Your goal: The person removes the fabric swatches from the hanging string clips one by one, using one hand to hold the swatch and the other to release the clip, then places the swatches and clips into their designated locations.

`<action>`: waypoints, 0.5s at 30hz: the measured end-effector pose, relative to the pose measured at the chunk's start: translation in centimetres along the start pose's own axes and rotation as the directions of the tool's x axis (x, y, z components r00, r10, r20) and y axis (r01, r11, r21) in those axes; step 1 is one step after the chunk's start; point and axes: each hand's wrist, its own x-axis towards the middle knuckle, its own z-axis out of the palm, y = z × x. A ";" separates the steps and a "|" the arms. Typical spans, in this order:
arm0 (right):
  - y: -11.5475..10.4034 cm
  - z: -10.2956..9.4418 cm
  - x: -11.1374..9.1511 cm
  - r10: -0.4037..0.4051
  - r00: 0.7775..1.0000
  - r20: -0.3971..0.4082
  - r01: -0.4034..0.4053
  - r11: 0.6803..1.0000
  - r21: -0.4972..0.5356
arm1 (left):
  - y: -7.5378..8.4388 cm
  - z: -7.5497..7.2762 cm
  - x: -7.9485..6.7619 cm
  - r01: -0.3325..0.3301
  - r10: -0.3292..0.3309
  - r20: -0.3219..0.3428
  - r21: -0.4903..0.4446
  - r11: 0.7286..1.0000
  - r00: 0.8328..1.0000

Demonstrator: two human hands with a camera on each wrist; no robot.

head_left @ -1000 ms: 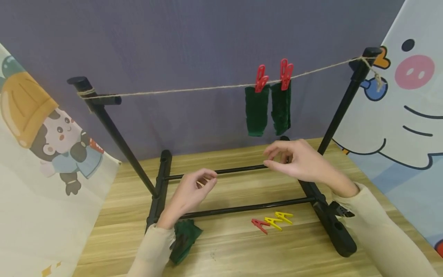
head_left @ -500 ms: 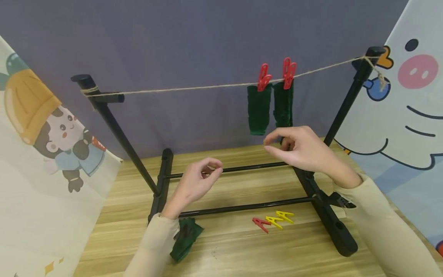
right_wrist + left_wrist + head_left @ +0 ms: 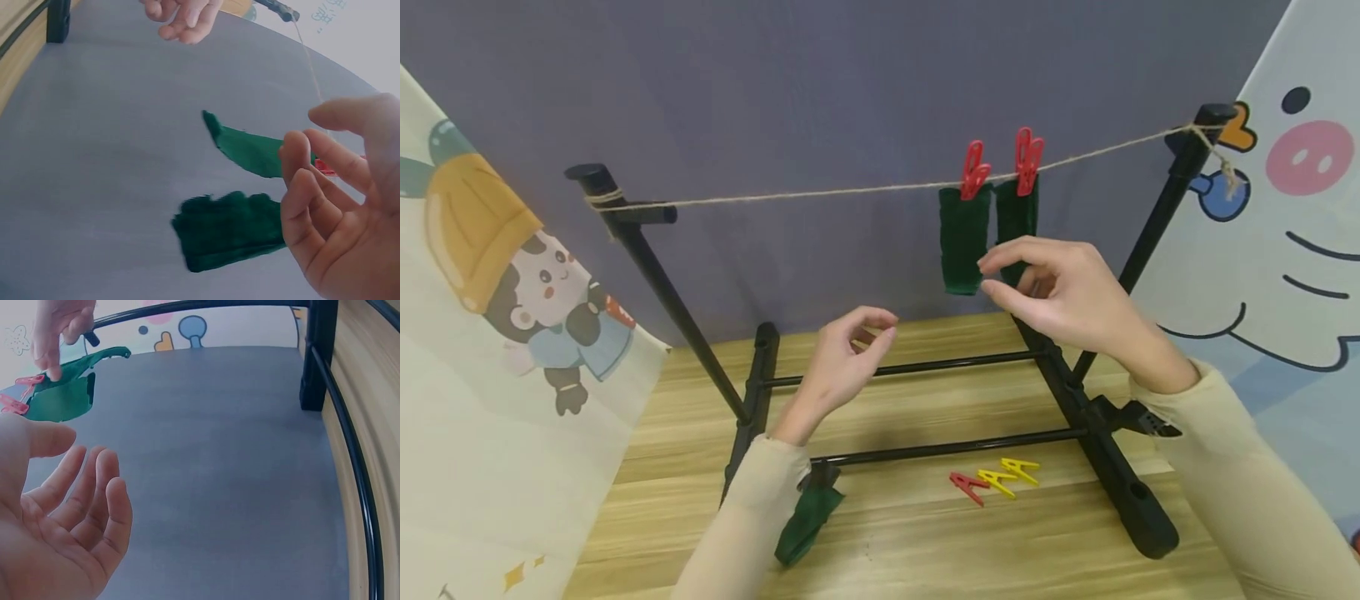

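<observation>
Two dark green cloth pieces hang from a string (image 3: 820, 195), the left cloth (image 3: 962, 242) by a red clothespin (image 3: 975, 173) and the right cloth (image 3: 1017, 212) by another red clothespin (image 3: 1028, 167). My right hand (image 3: 1071, 292), fingers loosely bent, is in front of the right cloth and hides its lower part. Nothing lies between its thumb and fingers in the right wrist view, and whether it touches the cloth I cannot tell. My left hand (image 3: 846, 358) is in the air left of the cloths, thumb and fingers apart, holding nothing.
A black frame with a left post (image 3: 670, 300) and right post (image 3: 1157, 217) carries the string. On the wooden table lie a crumpled green cloth (image 3: 808, 525), partly behind my left sleeve, a red clothespin (image 3: 967, 487) and two yellow clothespins (image 3: 997, 481). A grey panel stands behind.
Both hands have risen from low over the frame's base, the right one up in front of the hanging cloths. The view has shifted slightly. Clothespins and cloths stay where they were.
</observation>
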 end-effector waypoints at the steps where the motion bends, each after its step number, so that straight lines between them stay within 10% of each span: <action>1: -0.1 -0.2 0.1 -0.004 1.000 -0.018 0.004 1.000 0.004 | 0.1 0.1 0.2 -0.004 0.004 -0.004 -0.007 1.000 1.000; 15: -6.2 -3.1 3.3 0.025 0.964 -0.264 -0.002 0.996 0.090 | 3.2 1.6 3.3 -0.029 0.029 -0.005 -0.081 0.996 1.000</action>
